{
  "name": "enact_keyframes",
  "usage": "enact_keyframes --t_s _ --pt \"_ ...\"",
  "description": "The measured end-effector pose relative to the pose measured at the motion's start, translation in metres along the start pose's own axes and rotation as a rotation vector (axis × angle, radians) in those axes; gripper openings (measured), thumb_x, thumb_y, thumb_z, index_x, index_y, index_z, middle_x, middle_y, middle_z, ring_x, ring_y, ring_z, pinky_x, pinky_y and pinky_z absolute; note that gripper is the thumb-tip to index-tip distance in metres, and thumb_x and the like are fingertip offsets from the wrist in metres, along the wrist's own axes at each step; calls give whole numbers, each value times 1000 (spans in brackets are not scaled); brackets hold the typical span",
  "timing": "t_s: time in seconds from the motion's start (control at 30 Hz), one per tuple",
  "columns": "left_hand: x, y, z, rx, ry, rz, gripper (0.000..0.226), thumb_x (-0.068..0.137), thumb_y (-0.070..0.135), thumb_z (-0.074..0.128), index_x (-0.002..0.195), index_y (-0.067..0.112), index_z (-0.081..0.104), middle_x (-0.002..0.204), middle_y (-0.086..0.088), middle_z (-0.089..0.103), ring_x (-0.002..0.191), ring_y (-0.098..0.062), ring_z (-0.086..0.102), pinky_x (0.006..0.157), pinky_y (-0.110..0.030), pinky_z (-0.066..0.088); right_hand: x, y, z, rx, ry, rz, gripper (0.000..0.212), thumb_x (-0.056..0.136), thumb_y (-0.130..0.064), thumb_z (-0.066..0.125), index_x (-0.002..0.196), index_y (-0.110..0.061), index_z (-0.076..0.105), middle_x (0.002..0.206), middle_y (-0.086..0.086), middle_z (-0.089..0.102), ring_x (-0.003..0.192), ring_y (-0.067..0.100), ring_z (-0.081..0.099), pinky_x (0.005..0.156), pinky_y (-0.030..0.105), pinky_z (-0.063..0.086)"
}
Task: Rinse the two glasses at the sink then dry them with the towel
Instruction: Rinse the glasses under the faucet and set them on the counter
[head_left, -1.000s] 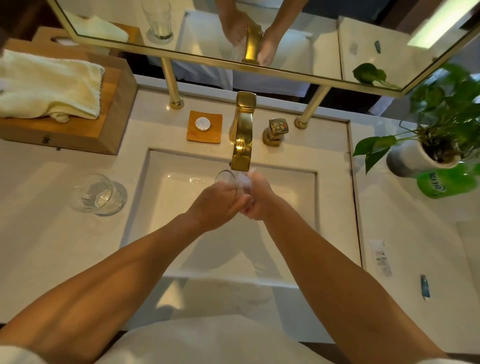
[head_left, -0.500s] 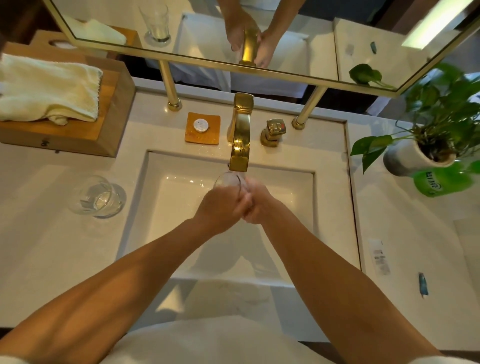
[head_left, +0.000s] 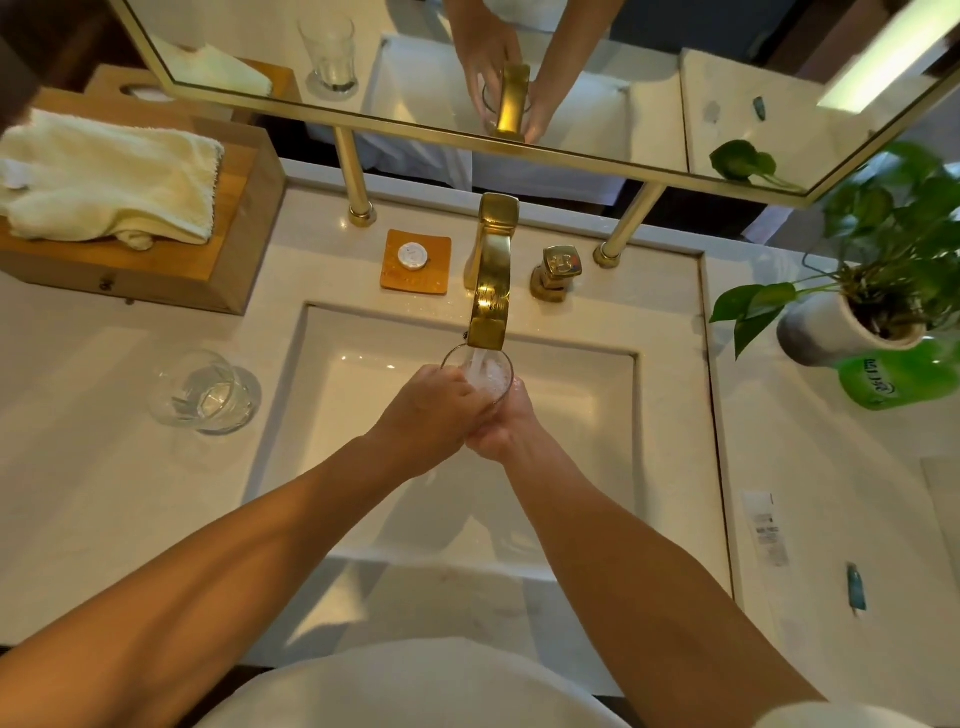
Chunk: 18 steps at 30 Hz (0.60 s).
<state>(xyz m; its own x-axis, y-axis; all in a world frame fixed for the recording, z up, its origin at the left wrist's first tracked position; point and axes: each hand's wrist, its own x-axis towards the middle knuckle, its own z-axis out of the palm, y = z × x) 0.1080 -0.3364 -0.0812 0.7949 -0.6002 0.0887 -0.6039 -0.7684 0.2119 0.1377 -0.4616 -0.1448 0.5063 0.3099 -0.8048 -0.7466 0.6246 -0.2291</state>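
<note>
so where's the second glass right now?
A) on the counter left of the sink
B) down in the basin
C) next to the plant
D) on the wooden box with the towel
A: the second glass sits on the counter left of the sink, untouched, while the left hand and right hand hold the other glass under the running tap.

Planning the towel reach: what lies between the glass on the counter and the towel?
Head view: bare counter, then the front wall of the wooden box that the towel lies on.
</note>
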Motion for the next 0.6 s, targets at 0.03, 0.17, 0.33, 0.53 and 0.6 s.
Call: enact_keyframes --t_s 0.03,0.17,0.33,0.53,0.6 --pt "-3 0 -2 2 15 4 24 84 1 71 107 8 72 88 -8 74 88 -30 67 89 -42 50 0 1 3 -4 -17 2 41 90 -44 54 80 -12 77 78 5 70 72 19 68 68 27 49" --pt "-15 -4 1 112 19 43 29 80 5 74 109 12 74 97 -4 76 101 -28 70 109 -47 42 -2 -2 11 -16 -98 19 43 74 -41 60 88 -5 78 82 13 72 72 25 72 68 30 56" --pt "-8 -5 2 231 -34 180 26 88 12 65 113 15 71 108 0 73 109 -22 64 105 -38 42 -2 -10 9 -40 -59 57 64 99 -51 37 85 -5 78 80 13 73 71 26 72 62 29 59" --pt "31 -1 -3 481 -334 303 29 102 20 43 120 14 66 118 -3 70 110 -21 63 109 -35 38 -6 -15 6 -265 121 25 52 94 -50 45 77 -14 79 77 6 73 72 22 72 66 29 55" --pt "43 12 2 578 -543 209 30 102 21 43 121 13 66 120 -4 69 110 -21 64 105 -34 41 -6 -19 6 -315 166 39 52 93 -51 47 75 -15 80 80 6 74 74 22 73 67 30 56"
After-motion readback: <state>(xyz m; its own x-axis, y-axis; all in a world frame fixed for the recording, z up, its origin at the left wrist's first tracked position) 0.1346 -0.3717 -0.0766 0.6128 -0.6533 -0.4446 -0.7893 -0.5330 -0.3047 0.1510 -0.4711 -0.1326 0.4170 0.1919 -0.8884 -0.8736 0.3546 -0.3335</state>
